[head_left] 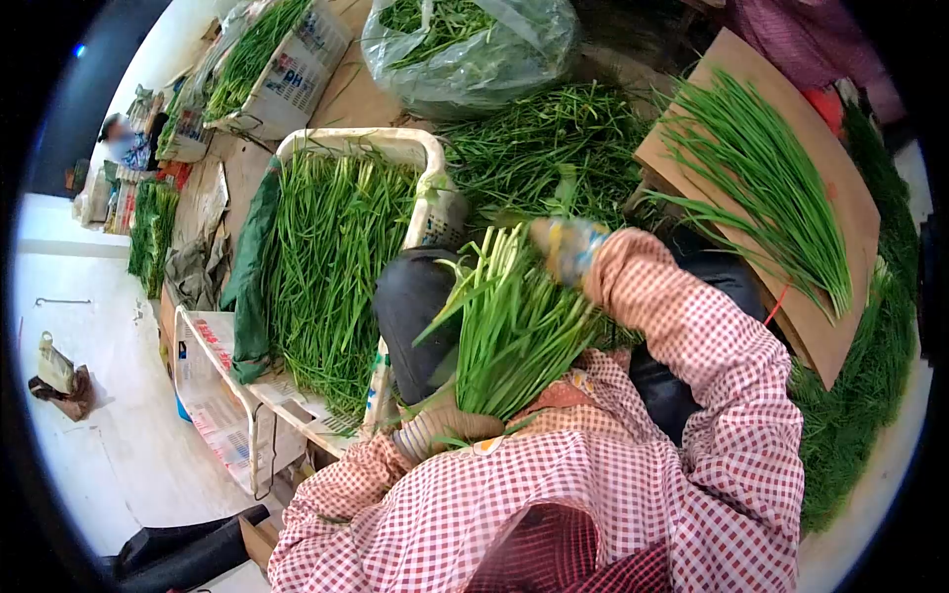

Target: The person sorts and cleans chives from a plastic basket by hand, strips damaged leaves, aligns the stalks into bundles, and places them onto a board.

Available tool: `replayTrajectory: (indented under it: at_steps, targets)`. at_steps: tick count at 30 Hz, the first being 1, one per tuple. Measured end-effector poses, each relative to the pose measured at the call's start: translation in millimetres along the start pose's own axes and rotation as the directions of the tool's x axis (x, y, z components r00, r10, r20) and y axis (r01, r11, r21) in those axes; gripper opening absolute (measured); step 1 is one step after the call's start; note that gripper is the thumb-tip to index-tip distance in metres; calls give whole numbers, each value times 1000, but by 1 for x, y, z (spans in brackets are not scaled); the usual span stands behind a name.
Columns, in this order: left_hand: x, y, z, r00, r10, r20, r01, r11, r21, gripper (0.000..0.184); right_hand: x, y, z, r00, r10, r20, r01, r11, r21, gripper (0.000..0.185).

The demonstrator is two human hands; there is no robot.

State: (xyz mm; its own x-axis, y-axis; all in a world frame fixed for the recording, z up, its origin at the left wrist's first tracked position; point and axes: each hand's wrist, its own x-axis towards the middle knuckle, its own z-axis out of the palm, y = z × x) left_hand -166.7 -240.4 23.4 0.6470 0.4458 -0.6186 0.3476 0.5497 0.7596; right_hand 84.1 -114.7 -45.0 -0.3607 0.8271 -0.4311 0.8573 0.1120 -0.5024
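Observation:
A bunch of long green stalks [519, 331] with pale ends pointing up leans against my checked apron. My gloved left hand [447, 425] is wrapped round its lower part. At the bunch's upper right is my right hand [568, 249], in a blurred glove with blue and yellow on it; its fingers are smeared by motion. To the left, a white basket [432, 148] holds many green stalks [341, 267] lying lengthwise. Loose greens [554, 138] are heaped behind my hands.
A cardboard sheet [860, 217] on the right carries more long stalks [766, 178]. At the top stand a clear plastic bag [474, 74] of greens and another white basket [297, 84]. Fine greens [860, 395] lie at far right. Far left, a person [121, 138] is partly visible.

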Motion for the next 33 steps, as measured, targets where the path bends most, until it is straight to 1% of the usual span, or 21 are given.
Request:
replayTrajectory:
  at_steps: [3,5,6,9,10,12,13,14,15,16,17,18,20,23,25,26,28,29,30,31,33]
  targets:
    - [-1,-6,1,990,128,-62,-125,991,42,81,34,48,-34,951,279,-136,-285,958,-29,39]
    - [7,-45,-5,982,164,-89,-145,971,189,84,17,43,-61,931,277,-237,-269,961,69,54]
    - [9,-60,-6,992,89,-87,-107,966,-234,86,7,30,-71,979,109,-170,-81,983,166,59]
    - [17,-79,-8,1000,13,-23,-25,756,-654,94,-20,-20,-71,940,-302,160,263,938,228,79]
    - [20,-85,-10,995,87,-55,-99,950,-296,96,-17,-19,-47,956,-244,161,214,960,183,83]
    - [19,-86,-10,984,165,-66,-159,983,94,99,-6,-5,-1,972,-230,52,230,973,-4,73]
    - [17,-79,-8,987,138,-85,-131,988,85,101,17,16,29,969,-238,69,239,971,-8,73]
    - [14,-77,-7,988,111,-107,-104,992,75,103,49,39,58,985,113,133,-170,800,576,60]
    - [12,-84,-5,986,110,-122,-104,993,58,103,71,50,69,854,349,386,-469,193,862,50]
    - [13,-93,-3,983,101,-156,-93,994,62,104,79,47,42,937,243,250,-334,834,439,42]
    - [14,-93,0,975,140,-172,-118,984,134,105,81,38,5,972,52,228,7,969,-248,36]
    - [15,-93,3,966,178,-187,-139,969,205,108,81,40,-20,951,243,190,-303,843,445,31]
    - [17,-110,3,974,136,-184,-121,989,90,109,83,55,-53,956,201,215,-269,302,915,28]
    - [19,-97,6,980,123,-154,-123,992,10,112,47,-35,-108,911,-44,409,-105,936,336,54]
    - [26,-101,7,978,155,-140,-151,988,39,113,36,-67,-104,796,-7,605,87,991,-102,89]
    - [33,-121,7,992,92,-90,-94,995,-28,104,29,-92,-103,679,-55,732,151,986,-66,93]
    - [30,-93,13,990,104,-95,-131,933,-336,95,23,-103,-64,683,-137,717,215,977,-18,94]
    - [29,-78,16,989,111,-97,-144,867,-477,91,29,-103,-40,639,-207,740,257,965,48,68]
    - [19,-50,15,984,127,-123,-131,991,-23,93,34,-100,-21,649,-230,725,258,963,74,64]
    - [11,-27,12,979,152,-135,-79,896,437,95,38,-91,-9,685,-206,699,218,973,73,60]
    - [6,-19,11,979,109,-174,-62,965,256,101,50,-66,9,755,-113,646,89,994,69,52]
